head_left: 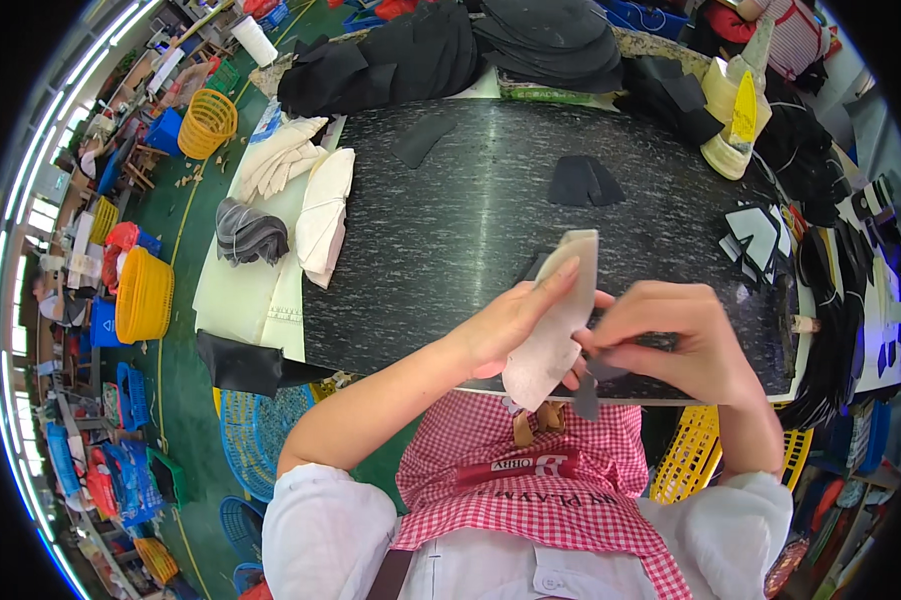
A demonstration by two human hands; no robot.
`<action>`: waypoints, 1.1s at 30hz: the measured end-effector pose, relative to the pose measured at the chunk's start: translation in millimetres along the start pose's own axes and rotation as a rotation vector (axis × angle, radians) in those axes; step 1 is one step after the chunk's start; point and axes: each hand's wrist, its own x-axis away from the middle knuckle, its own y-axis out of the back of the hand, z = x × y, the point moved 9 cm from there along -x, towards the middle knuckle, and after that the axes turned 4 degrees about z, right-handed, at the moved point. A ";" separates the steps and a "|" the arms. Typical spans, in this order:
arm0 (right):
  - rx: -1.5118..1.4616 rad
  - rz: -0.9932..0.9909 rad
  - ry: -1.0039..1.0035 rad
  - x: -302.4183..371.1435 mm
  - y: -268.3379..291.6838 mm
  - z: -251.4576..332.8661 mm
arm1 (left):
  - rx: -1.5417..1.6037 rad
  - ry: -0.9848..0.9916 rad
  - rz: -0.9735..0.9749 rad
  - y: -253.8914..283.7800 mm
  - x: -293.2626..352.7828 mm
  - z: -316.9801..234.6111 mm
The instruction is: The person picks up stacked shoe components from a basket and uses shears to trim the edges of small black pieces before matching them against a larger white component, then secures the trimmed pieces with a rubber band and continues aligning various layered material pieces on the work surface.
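My left hand (510, 318) is closed round a curved beige piece of sheet material (540, 368), thumb along its upper part. It is held over the near edge of a black streaked tabletop (420, 230). Close against its right side, my right hand (675, 335) pinches a small dark grey strip (587, 398) that hangs below the fingers. The right fingertips are slightly blurred. Behind the left hand, part of another dark piece (532, 268) shows. Farther off on the tabletop lie black cut pieces (582, 182) and a single dark scrap (425, 140).
Stacks of black cut pieces (390, 65) line the far edge. At the left are tied beige bundles (325, 215) and a grey bundle (250, 232). A cream tape-like dispenser (725, 150) and white-topped pieces (752, 238) stand right. Yellow baskets (687, 455) sit below the table.
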 end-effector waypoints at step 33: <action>0.690 0.123 0.289 -36.8 -9.1 19.9 | -0.045 0.120 0.237 -25.5 -6.8 3.3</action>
